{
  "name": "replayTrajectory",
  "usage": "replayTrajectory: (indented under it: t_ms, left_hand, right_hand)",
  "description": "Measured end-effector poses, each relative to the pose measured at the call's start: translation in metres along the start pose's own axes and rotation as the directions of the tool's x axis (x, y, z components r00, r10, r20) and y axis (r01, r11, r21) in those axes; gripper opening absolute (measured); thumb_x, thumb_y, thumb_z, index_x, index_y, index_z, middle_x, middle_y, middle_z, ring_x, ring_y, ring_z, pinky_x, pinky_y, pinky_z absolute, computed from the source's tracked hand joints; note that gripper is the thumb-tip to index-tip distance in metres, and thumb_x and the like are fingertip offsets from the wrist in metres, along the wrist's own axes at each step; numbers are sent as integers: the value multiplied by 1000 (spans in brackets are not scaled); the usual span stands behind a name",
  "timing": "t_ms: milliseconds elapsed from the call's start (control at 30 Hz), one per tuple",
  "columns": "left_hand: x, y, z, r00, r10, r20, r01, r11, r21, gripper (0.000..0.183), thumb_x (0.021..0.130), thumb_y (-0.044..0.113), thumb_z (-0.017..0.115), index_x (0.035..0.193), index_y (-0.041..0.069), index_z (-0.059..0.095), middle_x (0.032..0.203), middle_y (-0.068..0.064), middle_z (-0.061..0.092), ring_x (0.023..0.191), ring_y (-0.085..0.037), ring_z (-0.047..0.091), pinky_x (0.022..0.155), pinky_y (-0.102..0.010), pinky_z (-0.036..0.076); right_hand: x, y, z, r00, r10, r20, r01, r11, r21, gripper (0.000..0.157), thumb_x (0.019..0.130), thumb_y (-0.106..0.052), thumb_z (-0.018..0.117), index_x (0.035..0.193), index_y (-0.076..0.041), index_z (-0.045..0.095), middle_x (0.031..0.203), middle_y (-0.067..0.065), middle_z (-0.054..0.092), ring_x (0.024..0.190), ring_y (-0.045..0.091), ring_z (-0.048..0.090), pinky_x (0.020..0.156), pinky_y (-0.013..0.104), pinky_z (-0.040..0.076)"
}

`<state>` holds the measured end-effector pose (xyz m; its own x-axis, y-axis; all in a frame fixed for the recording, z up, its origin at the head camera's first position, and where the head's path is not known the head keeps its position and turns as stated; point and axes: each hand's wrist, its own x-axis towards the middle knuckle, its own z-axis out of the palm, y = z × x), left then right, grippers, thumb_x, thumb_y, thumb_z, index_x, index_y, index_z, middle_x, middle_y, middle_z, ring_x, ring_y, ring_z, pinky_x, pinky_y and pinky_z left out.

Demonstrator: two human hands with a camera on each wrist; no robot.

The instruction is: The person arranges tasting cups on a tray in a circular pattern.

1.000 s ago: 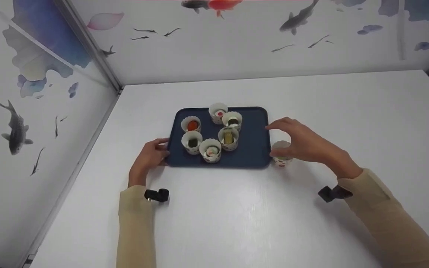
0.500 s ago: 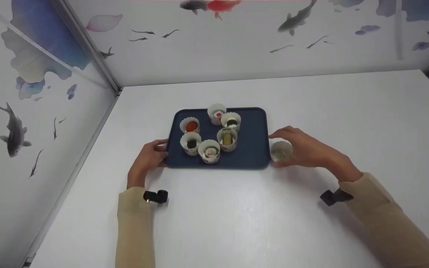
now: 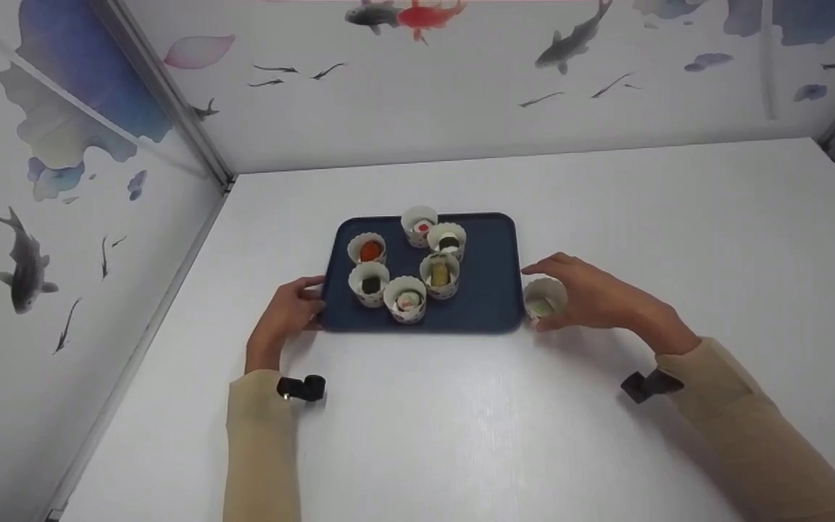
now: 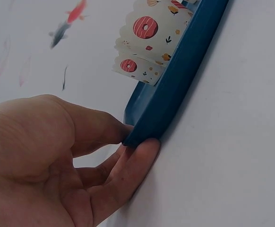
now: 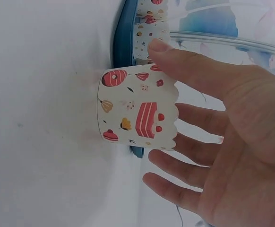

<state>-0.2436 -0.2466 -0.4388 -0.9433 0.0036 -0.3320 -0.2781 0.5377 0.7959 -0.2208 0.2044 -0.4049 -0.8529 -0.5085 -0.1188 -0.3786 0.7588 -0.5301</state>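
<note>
My left hand (image 3: 291, 312) is at the left side of the dark blue tray (image 3: 488, 290). In the left wrist view the thumb lies on the tray's rim and the fingers reach beneath it, so the rim is pinched. At the tray's right edge stands a patterned paper cup (image 5: 135, 109) with a scalloped rim and something pale green inside. My right hand (image 3: 595, 293) is around this cup, thumb on the near side and fairly straight fingers beyond it, the index fingertip by the tray's edge. Whether the thumb touches the cup, I cannot tell.
Several similar paper cups stand on the tray, each with a small sushi-like piece, such as the orange-red one (image 3: 370, 251) and the yellow one (image 3: 440, 274). The white table (image 3: 417, 428) meets painted wall panels (image 3: 417, 101) at the back and left.
My right hand has lowered around the paper cup, its thumb shifting from across the cup to its near side. The left hand keeps its place on the tray. The head view has shifted slightly.
</note>
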Motion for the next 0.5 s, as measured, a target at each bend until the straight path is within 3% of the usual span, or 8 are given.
replayTrajectory:
  t_ms: [500]
  left_hand:
    - [1, -1, 1, 1000, -6, -1, 6, 1000, 20, 55, 99, 1, 48, 154, 9, 39, 144, -25, 51, 122, -35, 59, 89, -35, 60]
  right_hand:
    - [-2, 1, 0, 1000, 17, 25, -17, 1000, 5, 78, 80, -25, 84, 148, -9, 48, 145, 16, 52, 134, 38, 50, 109, 59, 43]
